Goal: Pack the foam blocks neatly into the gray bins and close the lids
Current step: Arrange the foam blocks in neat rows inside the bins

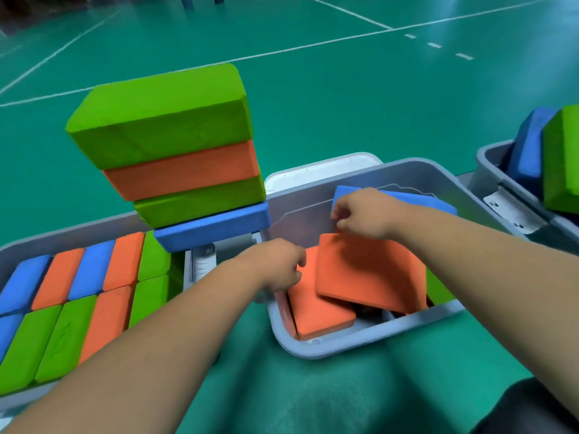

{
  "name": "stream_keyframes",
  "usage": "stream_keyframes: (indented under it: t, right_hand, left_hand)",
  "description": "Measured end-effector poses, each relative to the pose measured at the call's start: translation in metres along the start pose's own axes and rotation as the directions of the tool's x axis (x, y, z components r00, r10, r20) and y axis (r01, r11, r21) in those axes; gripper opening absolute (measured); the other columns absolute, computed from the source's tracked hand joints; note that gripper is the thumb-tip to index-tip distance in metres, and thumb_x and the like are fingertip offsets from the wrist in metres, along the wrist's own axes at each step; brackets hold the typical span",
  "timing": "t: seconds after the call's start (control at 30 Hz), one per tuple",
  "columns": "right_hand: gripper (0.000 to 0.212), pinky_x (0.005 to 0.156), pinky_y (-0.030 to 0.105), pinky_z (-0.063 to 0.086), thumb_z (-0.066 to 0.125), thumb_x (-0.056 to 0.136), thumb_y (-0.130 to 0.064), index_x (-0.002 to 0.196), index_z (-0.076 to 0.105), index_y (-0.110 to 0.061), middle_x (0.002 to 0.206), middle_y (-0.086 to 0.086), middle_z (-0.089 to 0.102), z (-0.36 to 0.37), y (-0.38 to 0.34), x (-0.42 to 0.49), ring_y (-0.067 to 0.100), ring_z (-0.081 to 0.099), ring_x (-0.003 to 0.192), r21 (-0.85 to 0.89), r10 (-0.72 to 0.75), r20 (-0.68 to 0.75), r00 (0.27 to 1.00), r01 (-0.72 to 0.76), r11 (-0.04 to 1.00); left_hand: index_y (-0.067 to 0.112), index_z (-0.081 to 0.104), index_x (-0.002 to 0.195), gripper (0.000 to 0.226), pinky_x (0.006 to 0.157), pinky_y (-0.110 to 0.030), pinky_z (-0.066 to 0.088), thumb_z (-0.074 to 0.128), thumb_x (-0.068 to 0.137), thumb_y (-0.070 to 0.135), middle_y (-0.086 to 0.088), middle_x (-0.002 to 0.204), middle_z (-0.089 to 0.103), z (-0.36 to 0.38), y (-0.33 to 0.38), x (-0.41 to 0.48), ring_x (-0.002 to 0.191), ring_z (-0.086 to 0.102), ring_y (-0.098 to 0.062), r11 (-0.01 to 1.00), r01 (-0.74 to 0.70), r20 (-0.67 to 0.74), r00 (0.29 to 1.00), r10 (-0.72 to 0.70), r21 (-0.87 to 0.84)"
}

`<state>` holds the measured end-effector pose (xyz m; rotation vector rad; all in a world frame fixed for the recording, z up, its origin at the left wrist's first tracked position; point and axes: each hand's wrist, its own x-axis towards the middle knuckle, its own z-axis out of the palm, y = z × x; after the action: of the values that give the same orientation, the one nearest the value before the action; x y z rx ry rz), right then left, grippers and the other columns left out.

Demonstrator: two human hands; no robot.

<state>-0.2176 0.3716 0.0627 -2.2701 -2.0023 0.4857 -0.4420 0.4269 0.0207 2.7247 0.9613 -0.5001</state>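
Hands first: our left hand point(277, 266) curls its fingers on the near corner of a flat orange block point(316, 311) lying in the middle gray bin point(360, 347). Our right hand point(363, 214) pinches the far edge of a tilted orange block point(372, 270) that overlaps the first, just below a blue block point(416, 200) leaning on the bin's far wall. To our left, a second bin point(62, 234) holds neat rows of blocks, with a four-block stack point(175, 151) on its right end. A white lid point(319, 170) lies behind the middle bin on the green floor point(313, 89).
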Motion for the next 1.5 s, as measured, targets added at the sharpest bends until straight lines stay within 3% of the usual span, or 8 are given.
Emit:
stream_keyframes:
  t: [0.23, 0.47, 0.57, 0.7, 0.87, 1.1, 1.33, 1.5]
  right_hand:
    - [0.053, 0.097, 0.040, 0.051, 0.066, 0.091, -0.035, 0.136, 0.056, -0.009, 0.135, 0.014, 0.058, 0.043, -0.006, 0.004, 0.035, 0.061, 0.121, -0.361, 0.138, 0.291, 0.947, -0.025, 0.932]
    - [0.089, 0.098, 0.052, 0.050, 0.084, 0.075, -0.039, 0.147, 0.034, -0.027, 0.140, 0.016, 0.036, 0.044, -0.019, 0.015, 0.044, 0.050, 0.127, -0.369, 0.196, 0.357, 0.913, -0.055, 0.928]
    - [0.092, 0.094, 0.042, 0.053, 0.087, 0.076, -0.039, 0.150, 0.033, -0.024, 0.136, 0.015, 0.053, 0.039, -0.023, 0.013, 0.038, 0.061, 0.116, -0.324, 0.126, 0.416, 0.901, 0.017, 0.946]
    - [0.085, 0.093, 0.039, 0.052, 0.088, 0.070, -0.051, 0.140, 0.047, -0.024, 0.132, 0.011, 0.059, 0.012, -0.029, 0.007, 0.034, 0.061, 0.115, -0.186, 0.001, 0.234, 0.972, 0.044, 0.982]
    - [0.081, 0.094, 0.040, 0.052, 0.078, 0.072, -0.059, 0.141, 0.054, -0.026, 0.127, 0.012, 0.052, -0.044, -0.021, -0.008, 0.034, 0.059, 0.111, 0.039, 0.088, -0.073, 0.993, -0.085, 0.996]
    - [0.077, 0.100, 0.051, 0.047, 0.072, 0.072, -0.052, 0.142, 0.049, -0.028, 0.125, 0.016, 0.050, -0.074, 0.022, -0.018, 0.044, 0.054, 0.114, 0.016, 0.229, -0.528, 0.818, -0.261, 0.965]
    - [0.059, 0.098, 0.051, 0.042, 0.068, 0.078, -0.031, 0.132, 0.047, -0.020, 0.124, 0.016, 0.048, -0.038, 0.075, -0.025, 0.043, 0.050, 0.116, -0.088, 0.485, -0.382, 0.787, -0.553, 0.829]
    - [0.056, 0.096, 0.052, 0.043, 0.068, 0.079, -0.034, 0.128, 0.046, -0.020, 0.123, 0.016, 0.053, -0.036, 0.080, -0.025, 0.044, 0.054, 0.118, -0.057, 0.520, -0.325, 0.790, -0.565, 0.823]
  left_hand:
    - [0.032, 0.065, 0.124, 0.030, 0.092, -0.039, 0.055, 0.058, 0.095, 0.038, 0.008, 0.115, 0.070, 0.008, -0.007, -0.001, 0.107, 0.064, -0.018, 1.000, -0.001, 0.049, 0.999, 0.002, -0.008]
    - [0.032, 0.067, 0.122, 0.027, 0.089, -0.035, 0.054, 0.060, 0.096, 0.035, 0.007, 0.112, 0.071, 0.008, -0.006, 0.001, 0.102, 0.065, -0.017, 0.999, 0.004, 0.052, 0.999, -0.002, -0.040]
    - [0.032, 0.068, 0.120, 0.026, 0.088, -0.035, 0.055, 0.060, 0.096, 0.036, 0.006, 0.109, 0.071, 0.008, -0.004, 0.003, 0.099, 0.065, -0.019, 1.000, -0.001, 0.061, 0.998, 0.003, -0.030]
    - [0.032, 0.069, 0.118, 0.025, 0.092, -0.036, 0.054, 0.059, 0.095, 0.036, 0.004, 0.111, 0.072, 0.010, -0.003, 0.007, 0.103, 0.065, -0.022, 1.000, -0.017, 0.095, 0.995, 0.016, 0.013]
    - [0.024, 0.066, 0.125, 0.029, 0.093, -0.031, 0.050, 0.061, 0.098, 0.032, 0.001, 0.117, 0.071, 0.006, -0.001, 0.015, 0.111, 0.064, -0.022, 0.998, -0.005, 0.029, 1.000, 0.007, -0.066]
    - [0.020, 0.055, 0.142, 0.048, 0.104, -0.033, 0.046, 0.064, 0.098, 0.039, 0.003, 0.135, 0.064, 0.018, 0.019, 0.029, 0.122, 0.060, -0.020, 0.974, -0.024, 0.134, 0.989, 0.056, -0.225]
    - [0.022, 0.050, 0.144, 0.060, 0.106, -0.043, 0.047, 0.062, 0.092, 0.051, -0.001, 0.142, 0.058, 0.034, 0.037, 0.043, 0.126, 0.057, -0.026, 0.991, -0.005, 0.171, 0.985, 0.028, -0.137]
    - [0.023, 0.049, 0.146, 0.061, 0.107, -0.044, 0.047, 0.061, 0.093, 0.052, 0.002, 0.143, 0.057, 0.035, 0.038, 0.043, 0.127, 0.057, -0.025, 0.995, -0.001, 0.208, 0.978, 0.021, -0.096]
